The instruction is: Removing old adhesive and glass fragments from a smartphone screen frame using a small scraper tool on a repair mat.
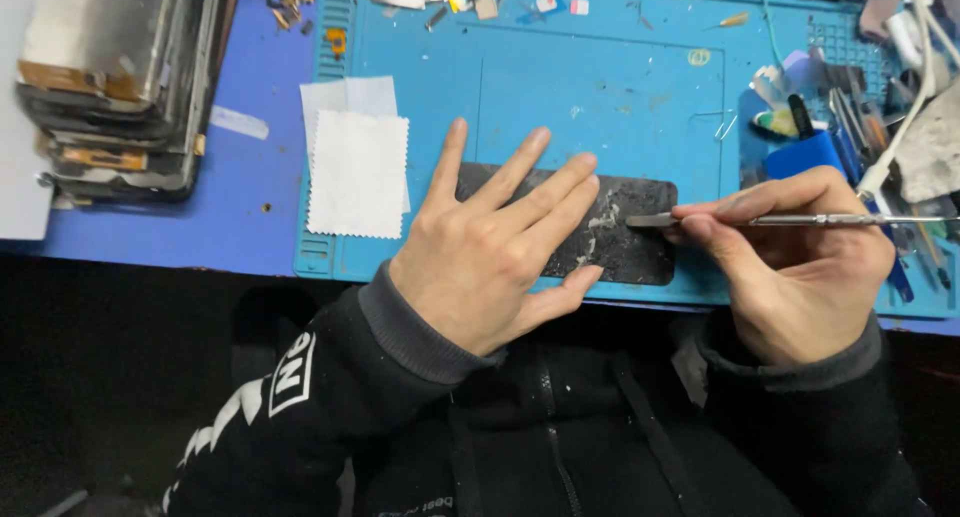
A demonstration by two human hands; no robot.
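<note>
1. Blue work mat (560, 87) spread over most of the bench, raised rim round it, small moulded compartments along the top edge and right side. Top-edge compartments holding scraps of metal, tiny parts and a few white bits; too small to tell apart.
2. Stack of phone frames and screens (115, 82) piled at the far left, off the mat, on the blue bench top.
3. White cloths (357, 172), two overlapping, zigzag-edged one uppermost, lying on the mat's left part, just beside the left hand.
4. Left hand (490, 252) laid flat and open, fingers spread, pressing down on the dark phone panel (640, 247). Nothing gripped; palm and fingers covering the panel's left half.
5. Right hand (790, 267) closed in a pencil-like pinch round the metal tool (790, 219), thumb and fingertips near the blade end, handle running out toward the right edge.
6. Dark phone panel lying lengthwise at the mat's near edge, between both hands, rounded corners, grey-white scraped residue across its middle.
7. Metal tool held nearly level, flat tip touching the panel's right part, right at the residue.
8. Clutter of tools (860, 107) crowding the mat's right-side compartments: tweezers, a black-handled pick, a blue holder, a white cable trailing across. Sorting by compartment not possible from here.
</note>
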